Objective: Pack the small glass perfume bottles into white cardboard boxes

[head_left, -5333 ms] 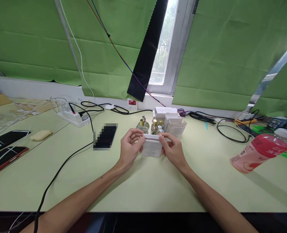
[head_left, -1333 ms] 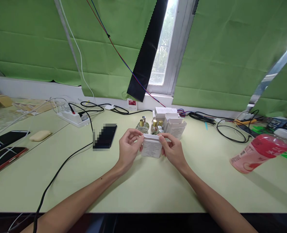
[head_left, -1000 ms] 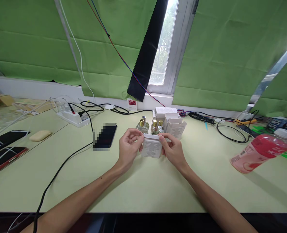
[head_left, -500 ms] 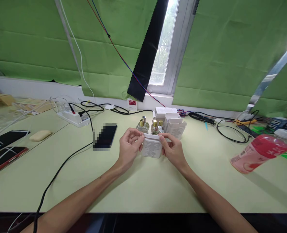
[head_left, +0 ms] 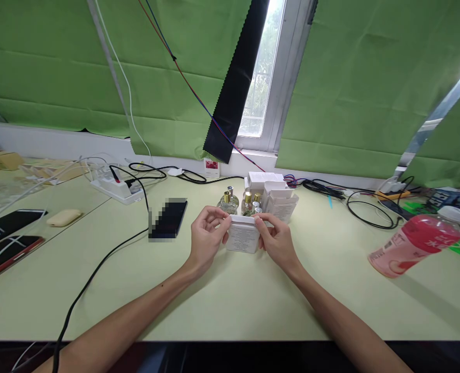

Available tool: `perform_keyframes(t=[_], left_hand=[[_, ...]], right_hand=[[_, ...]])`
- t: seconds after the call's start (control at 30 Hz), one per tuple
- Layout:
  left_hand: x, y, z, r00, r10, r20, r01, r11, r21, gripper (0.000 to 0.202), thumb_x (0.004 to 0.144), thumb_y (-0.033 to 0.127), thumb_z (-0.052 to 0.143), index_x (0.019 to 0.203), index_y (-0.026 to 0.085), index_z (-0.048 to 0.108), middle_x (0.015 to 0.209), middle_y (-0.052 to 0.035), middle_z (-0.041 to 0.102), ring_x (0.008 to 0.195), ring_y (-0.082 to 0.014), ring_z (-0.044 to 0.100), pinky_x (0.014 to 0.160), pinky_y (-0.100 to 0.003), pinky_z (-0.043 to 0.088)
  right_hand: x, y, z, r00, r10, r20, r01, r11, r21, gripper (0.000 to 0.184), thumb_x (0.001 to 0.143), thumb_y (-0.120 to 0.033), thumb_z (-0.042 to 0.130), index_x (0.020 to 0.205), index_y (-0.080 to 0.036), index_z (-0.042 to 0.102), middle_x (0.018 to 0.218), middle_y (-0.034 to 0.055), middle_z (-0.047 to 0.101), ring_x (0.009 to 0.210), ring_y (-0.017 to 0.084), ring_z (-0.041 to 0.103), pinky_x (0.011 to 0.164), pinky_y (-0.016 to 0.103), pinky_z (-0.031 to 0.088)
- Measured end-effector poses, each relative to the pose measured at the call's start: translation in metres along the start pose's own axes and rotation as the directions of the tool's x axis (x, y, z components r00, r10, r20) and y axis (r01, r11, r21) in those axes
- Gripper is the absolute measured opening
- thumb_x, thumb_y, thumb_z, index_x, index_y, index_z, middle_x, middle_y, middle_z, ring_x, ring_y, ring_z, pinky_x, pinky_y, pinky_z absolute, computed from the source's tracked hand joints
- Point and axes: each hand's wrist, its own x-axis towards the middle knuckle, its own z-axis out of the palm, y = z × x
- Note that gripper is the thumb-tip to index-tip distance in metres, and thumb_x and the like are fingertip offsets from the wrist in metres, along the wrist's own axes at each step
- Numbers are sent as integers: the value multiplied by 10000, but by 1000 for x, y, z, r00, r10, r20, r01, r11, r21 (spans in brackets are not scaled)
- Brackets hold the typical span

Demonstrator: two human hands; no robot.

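A small white carton [head_left: 242,237] with printed text stands on the pale green table [head_left: 230,300] in the middle. My left hand [head_left: 205,237] grips its left side, fingers curled at the top edge. My right hand [head_left: 277,239] holds its right side, thumb and fingers pinching the top flap. Just behind the carton stand several small glass perfume bottles [head_left: 228,201] with gold and silver caps, and several white boxes [head_left: 274,196].
A dark phone [head_left: 168,218] lies left of my hands, with a black cable [head_left: 97,269] running to a power strip [head_left: 115,186]. Two phones [head_left: 4,235] lie at far left. A pink drink bottle [head_left: 416,242] lies tipped at right, cables [head_left: 365,207] behind it.
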Motion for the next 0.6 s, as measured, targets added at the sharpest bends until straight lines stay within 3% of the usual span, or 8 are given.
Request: perform_keyframes(t=[0.6], left_hand=[[2, 1, -1, 999, 13, 42, -13, 1000, -14, 328, 760, 341, 812, 805, 181, 530, 810, 21, 596, 465, -35, 488, 375, -155, 371]], right_hand=[[0, -2, 0, 1000, 12, -4, -12, 1000, -14, 387, 910, -550, 607, 972, -181, 705, 692, 14, 648, 429, 119, 535, 380, 238, 414]])
